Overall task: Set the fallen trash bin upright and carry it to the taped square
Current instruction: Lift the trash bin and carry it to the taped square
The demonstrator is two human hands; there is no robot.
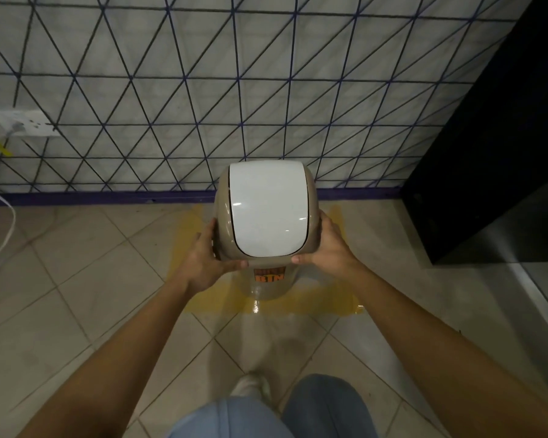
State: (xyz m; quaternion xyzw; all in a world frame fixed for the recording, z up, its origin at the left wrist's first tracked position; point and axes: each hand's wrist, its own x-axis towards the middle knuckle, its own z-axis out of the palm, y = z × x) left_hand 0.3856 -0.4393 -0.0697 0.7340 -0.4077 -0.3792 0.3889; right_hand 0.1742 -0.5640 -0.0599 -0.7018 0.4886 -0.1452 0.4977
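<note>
The beige trash bin stands upright, seen from above, with a white swing lid and an orange "BIN" label on its front. It sits inside the yellow taped square on the tiled floor, close to the wall. My left hand grips the lid's left rim and my right hand grips its right rim. The bin hides the middle of the taped square.
A wall with a dark triangle pattern rises right behind the bin. A black cabinet stands at the right. A wall socket with a white cable is at the left. My legs and a shoe are below.
</note>
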